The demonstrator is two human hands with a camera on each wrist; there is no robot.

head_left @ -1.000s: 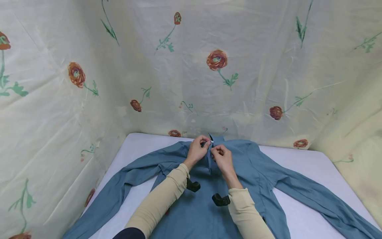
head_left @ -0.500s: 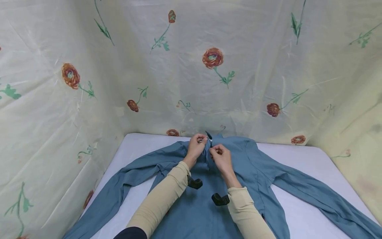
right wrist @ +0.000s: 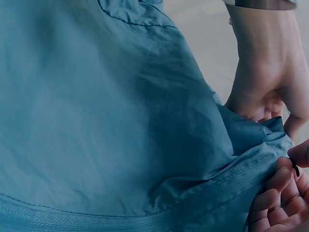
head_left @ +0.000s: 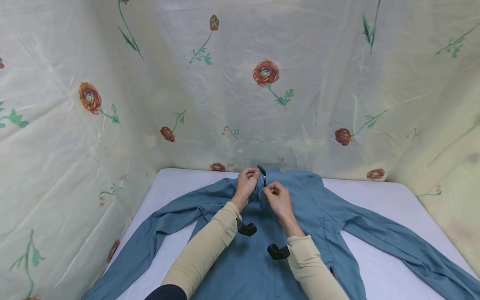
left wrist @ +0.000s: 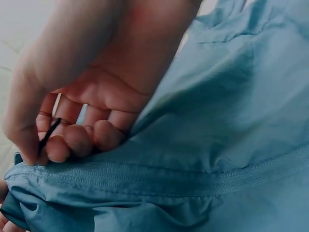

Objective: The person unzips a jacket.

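Note:
A blue zip-up jacket (head_left: pixel 300 200) lies spread front up with its sleeves out to both sides. At its neck, my left hand (head_left: pixel 245 185) pinches the collar; in the right wrist view, this hand (right wrist: pixel 265 72) reaches over dark collar fabric (right wrist: pixel 268 130). My right hand (head_left: pixel 280 200) is close beside it, lower and to the right. Curled fingers and thumb of the right hand (left wrist: pixel 91 87) hold a short black zipper pull (left wrist: pixel 49 134) at the collar end of the zipper (left wrist: pixel 120 175). A small white tag (head_left: pixel 264 177) shows inside the neck.
The jacket lies on a white table (head_left: pixel 378 200). Floral cloth (head_left: pixel 210 96) hangs behind and on both sides, close to the table's back edge. Black wrist cameras (head_left: pixel 246 228) stick out beneath both forearms.
My left hand has shifted slightly up and left from the white tag, drawing the collar edge with it. The right hand keeps about the same place. The head view has turned slightly.

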